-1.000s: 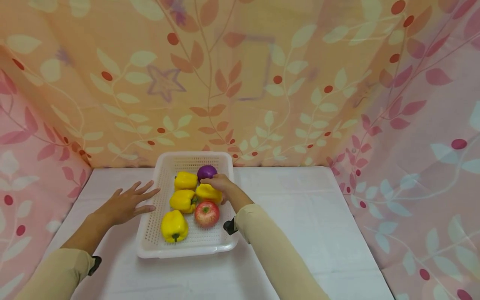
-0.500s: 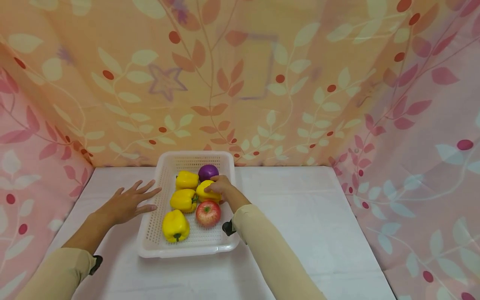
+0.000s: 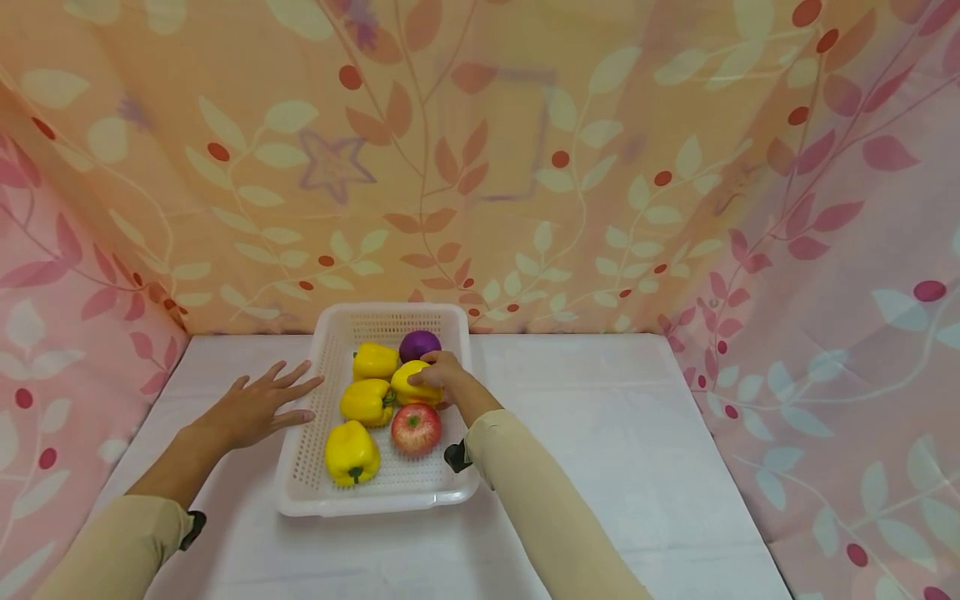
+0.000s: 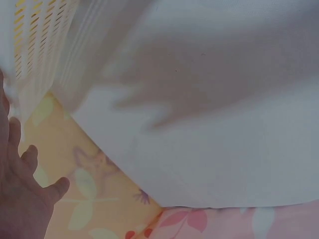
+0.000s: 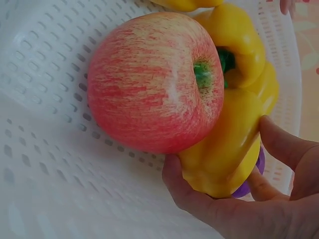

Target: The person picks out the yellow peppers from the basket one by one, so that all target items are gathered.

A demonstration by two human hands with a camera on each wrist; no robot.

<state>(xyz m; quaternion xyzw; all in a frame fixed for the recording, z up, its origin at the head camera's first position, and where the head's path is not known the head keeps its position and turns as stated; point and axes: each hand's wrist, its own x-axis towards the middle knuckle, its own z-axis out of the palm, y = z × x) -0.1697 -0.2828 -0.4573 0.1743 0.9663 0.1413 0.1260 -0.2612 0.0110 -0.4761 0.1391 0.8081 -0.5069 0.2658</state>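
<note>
Inside a white perforated plastic basket (image 3: 375, 505), my right hand (image 3: 452, 379) grips a yellow bell pepper (image 3: 407, 387), thumb on one side and fingers on the other. A red apple (image 3: 416, 431) sits against that pepper on its near side; the right wrist view shows the apple (image 5: 154, 84) in front of it. Behind the pepper lies a round purple thing (image 3: 420, 345), partly hidden by the hand. Outside the basket's left wall, my left hand (image 3: 258, 408) is held with fingers spread, fingertips close to the rim. Whether they touch it I cannot tell.
Three other yellow bell peppers lie down the basket's left half: a far one (image 3: 376, 361), a middle one (image 3: 366, 402) and a near one (image 3: 352, 454). The basket stands on a white-covered table (image 3: 585, 433), with floral cloth (image 3: 480, 167) hanging behind and at both sides.
My right hand's thumb has come down from above the pepper onto its side, and the pepper has turned slightly in the grip. The left hand has stayed beside the basket.
</note>
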